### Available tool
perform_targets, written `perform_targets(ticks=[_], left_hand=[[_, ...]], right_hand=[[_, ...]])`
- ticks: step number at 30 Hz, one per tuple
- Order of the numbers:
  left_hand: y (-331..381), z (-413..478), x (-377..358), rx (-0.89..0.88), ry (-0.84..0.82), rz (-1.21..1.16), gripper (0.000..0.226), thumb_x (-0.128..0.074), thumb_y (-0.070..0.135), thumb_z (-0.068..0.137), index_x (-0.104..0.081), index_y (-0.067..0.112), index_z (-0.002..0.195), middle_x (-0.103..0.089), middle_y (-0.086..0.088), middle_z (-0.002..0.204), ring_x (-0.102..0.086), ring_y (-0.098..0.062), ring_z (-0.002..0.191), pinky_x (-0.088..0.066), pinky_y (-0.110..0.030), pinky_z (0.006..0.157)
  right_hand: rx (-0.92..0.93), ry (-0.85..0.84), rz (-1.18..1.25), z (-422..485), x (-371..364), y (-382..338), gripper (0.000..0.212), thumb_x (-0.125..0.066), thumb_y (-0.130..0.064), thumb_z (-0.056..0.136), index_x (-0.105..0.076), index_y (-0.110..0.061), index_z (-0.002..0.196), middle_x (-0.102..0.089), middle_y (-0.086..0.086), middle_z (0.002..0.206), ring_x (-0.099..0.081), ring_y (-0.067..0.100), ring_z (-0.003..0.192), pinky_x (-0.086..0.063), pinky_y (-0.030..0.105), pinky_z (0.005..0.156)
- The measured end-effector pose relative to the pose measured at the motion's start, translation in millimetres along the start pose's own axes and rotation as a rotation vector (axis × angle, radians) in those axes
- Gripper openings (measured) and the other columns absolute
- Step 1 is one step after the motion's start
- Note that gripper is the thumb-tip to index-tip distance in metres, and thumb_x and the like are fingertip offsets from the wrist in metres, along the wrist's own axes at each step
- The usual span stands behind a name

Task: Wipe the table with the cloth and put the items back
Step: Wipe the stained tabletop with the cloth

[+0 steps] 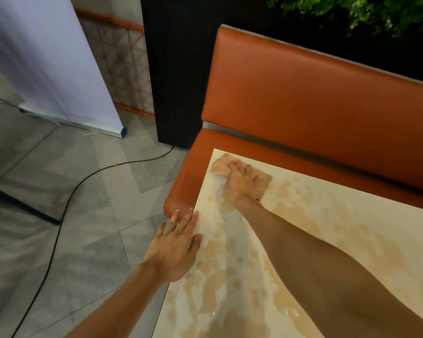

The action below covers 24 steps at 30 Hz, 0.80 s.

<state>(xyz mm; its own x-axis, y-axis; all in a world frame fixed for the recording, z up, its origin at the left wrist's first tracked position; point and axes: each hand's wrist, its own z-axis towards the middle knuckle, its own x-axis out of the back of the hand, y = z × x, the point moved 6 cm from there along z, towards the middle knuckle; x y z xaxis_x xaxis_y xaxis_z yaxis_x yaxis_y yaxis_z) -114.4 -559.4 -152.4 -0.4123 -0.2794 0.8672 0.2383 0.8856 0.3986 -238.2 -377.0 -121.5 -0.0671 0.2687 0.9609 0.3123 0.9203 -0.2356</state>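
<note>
A cream table fills the lower right, streaked with wet brownish patches. Near its far left corner lies a tan cloth. My right hand presses down on the cloth with its fingers spread over it. My left hand hangs flat with straight fingers over the table's left edge, holding nothing. No other table items are in view.
An orange padded bench runs along the far side of the table and wraps its left corner. A black cable crosses the grey tiled floor at left. A white roll-up banner and a black pillar stand behind.
</note>
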Motion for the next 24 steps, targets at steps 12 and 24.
perform_targets(ticks=[12,24], left_hand=[[-4.2,-0.3,-4.1,-0.036,0.001,-0.061,0.058,-0.011,0.049,0.099,0.014,0.038,0.151,0.014,0.022,0.157,0.012,-0.015,0.15,-0.004,-0.045,0.122],[-10.4,-2.7,-6.1,-0.056,0.015,-0.072,0.059,-0.016,0.042,0.101,0.018,0.04,0.149,0.02,0.027,0.151,0.011,-0.017,0.15,-0.002,-0.044,0.122]], right_hand=[[0.532,-0.152,0.051,-58.9,-15.1,-8.1,0.067,-0.044,-0.002,0.094,-0.024,-0.03,0.151,-0.013,-0.01,0.162,0.004,0.015,0.15,0.009,0.041,0.121],[0.656,-0.335,0.29,-131.0,0.0,51.3,0.062,-0.045,0.011,0.091,-0.045,-0.025,0.141,-0.034,-0.021,0.15,-0.013,-0.002,0.146,0.002,0.035,0.123]])
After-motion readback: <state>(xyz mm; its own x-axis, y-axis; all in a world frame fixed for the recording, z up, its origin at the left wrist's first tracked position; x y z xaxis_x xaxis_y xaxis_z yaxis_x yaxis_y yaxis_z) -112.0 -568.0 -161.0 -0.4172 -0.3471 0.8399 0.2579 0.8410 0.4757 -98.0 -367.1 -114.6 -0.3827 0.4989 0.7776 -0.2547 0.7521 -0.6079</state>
